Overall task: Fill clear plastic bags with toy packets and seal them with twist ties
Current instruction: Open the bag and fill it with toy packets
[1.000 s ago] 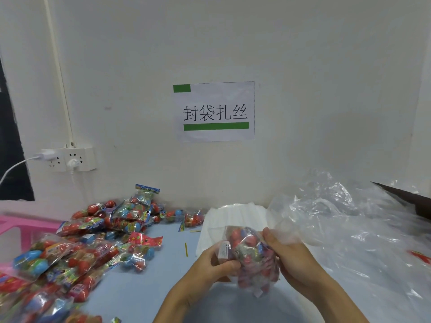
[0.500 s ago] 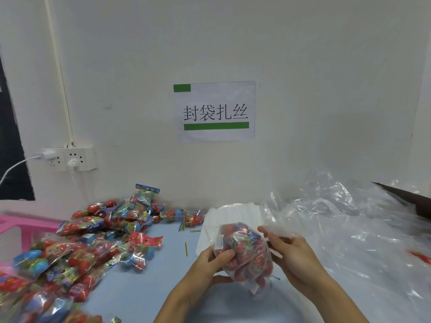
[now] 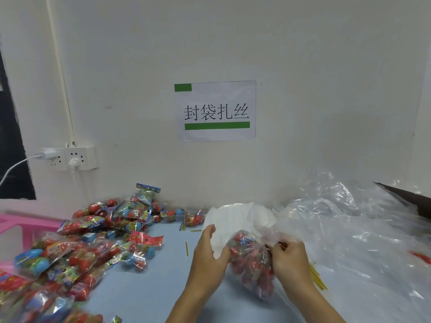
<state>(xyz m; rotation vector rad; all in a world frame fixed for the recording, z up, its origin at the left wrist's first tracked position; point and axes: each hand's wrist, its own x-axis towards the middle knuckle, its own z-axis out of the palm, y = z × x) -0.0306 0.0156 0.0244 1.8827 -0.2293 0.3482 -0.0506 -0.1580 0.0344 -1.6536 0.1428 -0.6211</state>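
Observation:
A clear plastic bag stuffed with red and blue toy packets hangs between my hands above the blue table. My right hand pinches the bag's gathered neck at its upper right. On the bag's left side my left hand rests with its thumb against the bag and its fingers spread. A bundle of yellow twist ties lies just right of my right wrist. Single ties lie on the table near the loose toy packets.
A stack of flat white bags lies behind my hands. A heap of crumpled clear plastic fills the right side. A pink stool stands at the left. On the wall are a paper sign and a power socket.
The bag has tipped and dropped lower and to the right. My right hand closed on its neck, and my left hand loosened from gripping the bag to resting beside it.

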